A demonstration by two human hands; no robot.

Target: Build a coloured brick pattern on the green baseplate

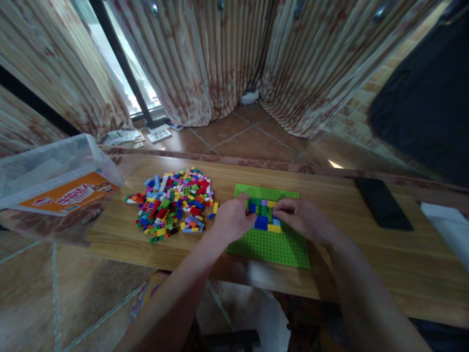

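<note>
A bright green studded baseplate (271, 249) lies on the wooden bench, with a low block of toy building bricks (261, 222) on its middle, in dark blue, green, yellow, purple and light blue. My left hand (231, 219) is at the left side of this block, thumb and index finger curled in close around its edge near a dark blue brick. At the right side, my right hand (302, 217) has its fingertips pinched together against the bricks. Whatever either hand holds is too small or covered to make out.
A big pile of loose mixed-colour bricks (172, 203) spreads left of the baseplate. Beyond it a clear plastic box (62, 176) with an orange label stands at the far left. A black phone (383, 203) lies to the right, near white paper (445, 230). Curtains (220, 58) hang behind.
</note>
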